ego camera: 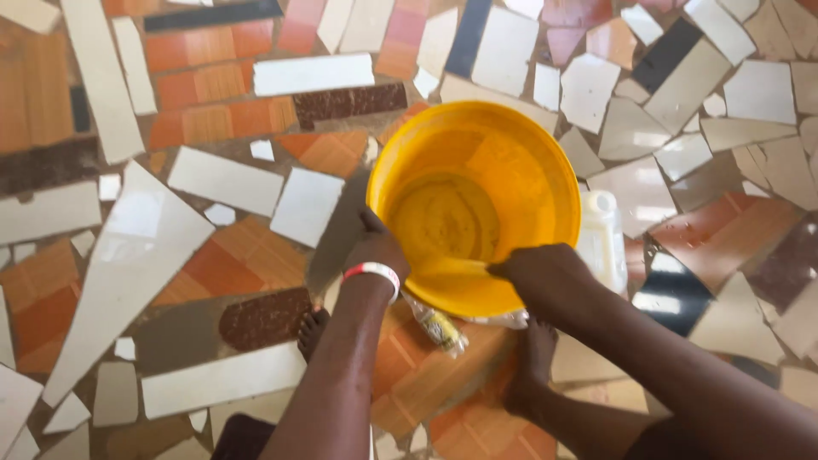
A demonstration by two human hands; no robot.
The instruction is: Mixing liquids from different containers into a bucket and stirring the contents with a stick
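Observation:
A large yellow plastic bucket [528,162] stands on a floor of broken tile pieces, with a yellow mash [443,217] at its bottom. My left hand [375,247], a red and white band on its wrist, grips the bucket's near left rim. My right hand [541,273] reaches over the near rim into the bucket, fingers closed; what it holds is hidden. Both of my feet [528,366] rest on the floor below the bucket.
A white plastic jug [605,243] stands against the bucket's right side. A crumpled clear plastic wrapper [439,328] lies under the near rim. The mosaic floor [170,230] of white, orange and brown tile shards spreads all around.

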